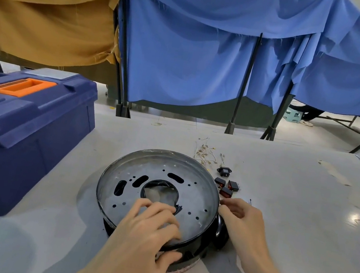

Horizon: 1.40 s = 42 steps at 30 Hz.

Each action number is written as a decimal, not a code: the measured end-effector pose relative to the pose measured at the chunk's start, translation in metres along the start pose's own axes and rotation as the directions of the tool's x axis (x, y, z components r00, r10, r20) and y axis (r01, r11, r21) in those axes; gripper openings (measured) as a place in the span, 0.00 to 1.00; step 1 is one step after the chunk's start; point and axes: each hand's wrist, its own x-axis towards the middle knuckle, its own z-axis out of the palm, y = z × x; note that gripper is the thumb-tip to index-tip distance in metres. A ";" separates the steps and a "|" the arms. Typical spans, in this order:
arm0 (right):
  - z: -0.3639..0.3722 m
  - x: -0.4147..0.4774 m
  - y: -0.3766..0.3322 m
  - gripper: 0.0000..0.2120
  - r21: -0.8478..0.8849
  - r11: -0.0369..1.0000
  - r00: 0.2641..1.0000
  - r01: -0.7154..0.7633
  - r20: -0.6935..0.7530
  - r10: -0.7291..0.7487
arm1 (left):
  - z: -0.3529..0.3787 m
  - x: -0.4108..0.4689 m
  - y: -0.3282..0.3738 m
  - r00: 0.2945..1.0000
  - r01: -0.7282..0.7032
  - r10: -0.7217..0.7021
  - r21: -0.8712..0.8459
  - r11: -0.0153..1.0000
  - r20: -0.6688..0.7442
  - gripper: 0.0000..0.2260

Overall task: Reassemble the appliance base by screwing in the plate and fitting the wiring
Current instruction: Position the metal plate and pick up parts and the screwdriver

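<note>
Plate (197,199), round, metal, punched with slots and holes. Entry one: where is it?
— Directly under the left fingers (159,208), seated in the top of the black appliance base (180,265) on the desk (288,234). It is round, so it has no long axis; its slots curve round a central hole just beyond those fingertips.
— Left hand (143,236), condition?
— Fingers spread and laid flat on the plate, thumb outside the near rim against the base. It seems to be steadying, not gripping.
— Right hand (243,220)?
— Fingers (229,205) curled close together at the plate's right rim, touching it. I cannot tell whether they pinch the rim or some small part.
— Wiring, location?
— Loose wires (204,151) lie well beyond the right fingers, past the far rim. Three red switches (227,186) and a black socket (224,171) lie between, just beyond those fingertips and beside the rim.
— Which hand is nearer?
— The right, clearly; the left would have to cross the whole plate. I judge that any reach for the parts falls to the right while the left pins the plate.
— No driver listed?
— None visible. A shut blue toolbox (22,136) stands far out from the left fingers.
</note>
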 end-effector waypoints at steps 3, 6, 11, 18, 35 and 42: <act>-0.001 0.001 -0.004 0.15 0.054 0.998 0.999 -0.022 0.042 0.020 | 0.000 0.000 0.001 0.999 -0.003 0.005 -0.041 0.999 0.041 0.06; -0.003 0.001 -0.003 0.14 0.098 0.995 0.999 0.013 0.033 -0.016 | -0.002 0.002 0.002 0.998 -0.040 0.043 -0.057 0.998 0.051 0.03; -0.006 0.004 0.000 0.11 0.221 0.975 0.999 -0.036 0.000 0.037 | -0.009 0.002 0.001 0.992 -0.078 0.085 -0.069 0.995 0.094 0.01; -0.006 0.003 -0.002 0.08 0.229 0.972 0.999 -0.049 0.007 0.048 | -0.024 0.000 -0.009 0.966 -0.020 0.056 -0.144 0.989 0.252 0.02; -0.004 0.001 -0.003 0.08 0.251 0.965 0.997 -0.074 0.017 0.072 | -0.012 0.001 -0.006 0.969 0.072 -0.033 -0.154 0.985 0.245 0.06; -0.004 0.002 -0.003 0.09 0.246 0.966 0.997 -0.075 0.026 0.071 | -0.010 0.005 0.005 0.983 0.054 -0.041 -0.071 0.996 0.178 0.20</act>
